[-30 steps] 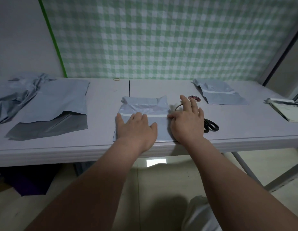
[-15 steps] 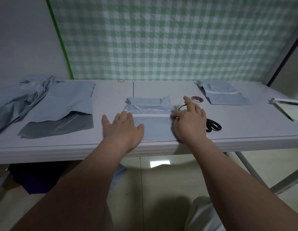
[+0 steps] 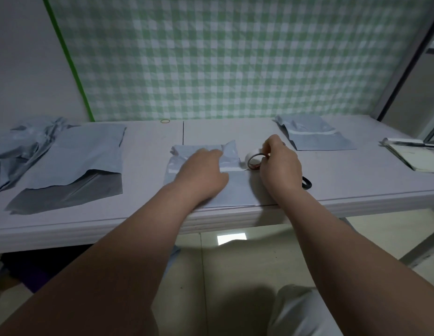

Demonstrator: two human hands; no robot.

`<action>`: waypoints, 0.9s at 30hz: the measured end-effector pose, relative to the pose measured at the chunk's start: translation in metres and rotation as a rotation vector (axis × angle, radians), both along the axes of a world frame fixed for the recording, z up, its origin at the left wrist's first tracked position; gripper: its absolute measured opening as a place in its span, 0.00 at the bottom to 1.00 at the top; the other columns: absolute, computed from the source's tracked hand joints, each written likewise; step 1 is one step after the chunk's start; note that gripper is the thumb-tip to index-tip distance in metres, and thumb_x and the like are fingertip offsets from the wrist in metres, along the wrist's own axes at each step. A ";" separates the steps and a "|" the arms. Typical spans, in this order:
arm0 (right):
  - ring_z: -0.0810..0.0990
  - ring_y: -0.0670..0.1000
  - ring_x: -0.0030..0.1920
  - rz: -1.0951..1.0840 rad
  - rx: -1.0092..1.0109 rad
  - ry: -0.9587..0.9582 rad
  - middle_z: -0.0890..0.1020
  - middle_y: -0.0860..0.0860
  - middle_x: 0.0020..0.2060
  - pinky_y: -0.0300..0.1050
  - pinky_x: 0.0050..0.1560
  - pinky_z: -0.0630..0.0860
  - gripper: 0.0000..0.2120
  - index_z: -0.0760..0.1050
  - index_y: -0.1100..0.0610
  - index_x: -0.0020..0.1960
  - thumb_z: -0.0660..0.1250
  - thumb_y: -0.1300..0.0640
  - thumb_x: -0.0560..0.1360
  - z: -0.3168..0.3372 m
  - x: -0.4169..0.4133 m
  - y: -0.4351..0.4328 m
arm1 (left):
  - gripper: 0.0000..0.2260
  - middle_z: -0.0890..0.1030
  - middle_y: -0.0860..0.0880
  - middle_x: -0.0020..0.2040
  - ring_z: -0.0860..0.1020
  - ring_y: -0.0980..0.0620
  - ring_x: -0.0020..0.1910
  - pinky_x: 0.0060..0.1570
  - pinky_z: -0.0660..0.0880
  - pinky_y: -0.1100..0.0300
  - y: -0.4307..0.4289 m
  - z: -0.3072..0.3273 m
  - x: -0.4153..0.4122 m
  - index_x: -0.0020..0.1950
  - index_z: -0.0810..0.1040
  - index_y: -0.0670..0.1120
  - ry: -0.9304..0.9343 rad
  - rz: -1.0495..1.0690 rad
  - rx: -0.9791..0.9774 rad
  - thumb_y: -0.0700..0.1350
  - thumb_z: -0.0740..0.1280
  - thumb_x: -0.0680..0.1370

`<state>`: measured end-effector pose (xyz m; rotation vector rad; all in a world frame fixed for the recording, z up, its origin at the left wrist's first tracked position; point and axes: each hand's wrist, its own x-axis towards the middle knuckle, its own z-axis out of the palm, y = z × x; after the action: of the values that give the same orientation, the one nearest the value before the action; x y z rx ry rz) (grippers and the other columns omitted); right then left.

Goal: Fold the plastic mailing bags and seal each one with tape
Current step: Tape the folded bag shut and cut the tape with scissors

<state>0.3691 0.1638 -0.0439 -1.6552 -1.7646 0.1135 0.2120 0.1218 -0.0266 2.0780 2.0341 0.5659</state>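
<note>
A folded grey mailing bag [image 3: 235,187] lies at the table's front edge, its top flap turned down with a white tape strip across the fold. My left hand [image 3: 201,170] presses flat on the flap. My right hand [image 3: 279,163] grips the tape roll [image 3: 253,160], which stands on edge just right of the bag, with tape running from it onto the fold. Black scissors [image 3: 306,183] lie mostly hidden behind my right wrist.
A folded, taped bag [image 3: 315,139] lies at the back right. An unfolded bag [image 3: 75,166] and a crumpled pile of bags [image 3: 19,146] are on the left. An open notebook [image 3: 414,154] sits at the right edge, a rubber band [image 3: 165,121] by the wall.
My left hand moved from the bag's left lower part up onto the flap. My right hand lifted off the bag's edge and took the tape roll, standing it up beside the fold.
</note>
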 end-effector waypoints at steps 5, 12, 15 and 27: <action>0.79 0.58 0.44 0.186 0.103 0.039 0.82 0.54 0.42 0.54 0.45 0.75 0.08 0.70 0.56 0.46 0.64 0.67 0.71 0.010 -0.002 0.012 | 0.24 0.77 0.47 0.61 0.75 0.49 0.60 0.53 0.67 0.62 0.025 0.007 0.029 0.70 0.70 0.48 -0.282 -0.057 0.020 0.48 0.69 0.75; 0.79 0.55 0.51 0.079 -0.076 0.010 0.81 0.52 0.49 0.44 0.46 0.72 0.06 0.78 0.56 0.51 0.66 0.59 0.74 0.027 0.030 0.014 | 0.03 0.82 0.40 0.42 0.83 0.41 0.43 0.50 0.79 0.46 0.044 -0.010 0.022 0.38 0.77 0.46 -0.712 0.187 0.056 0.42 0.70 0.69; 0.74 0.57 0.45 -0.080 -0.377 -0.269 0.79 0.55 0.48 0.43 0.42 0.67 0.06 0.76 0.58 0.47 0.64 0.58 0.73 0.031 0.045 0.006 | 0.08 0.81 0.40 0.46 0.83 0.42 0.41 0.47 0.81 0.48 0.041 -0.014 0.019 0.40 0.73 0.48 -0.845 0.240 0.020 0.35 0.65 0.73; 0.74 0.55 0.46 -0.115 -0.434 -0.215 0.77 0.51 0.48 0.43 0.42 0.71 0.09 0.73 0.56 0.48 0.68 0.60 0.68 0.036 0.044 -0.016 | 0.08 0.81 0.43 0.38 0.83 0.46 0.39 0.53 0.79 0.51 0.039 -0.024 0.009 0.37 0.76 0.44 -0.904 0.284 0.006 0.33 0.65 0.73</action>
<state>0.4131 0.1483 -0.0083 -2.1426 -1.8922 0.2922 0.2209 0.1608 -0.0503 1.1540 1.7219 1.2634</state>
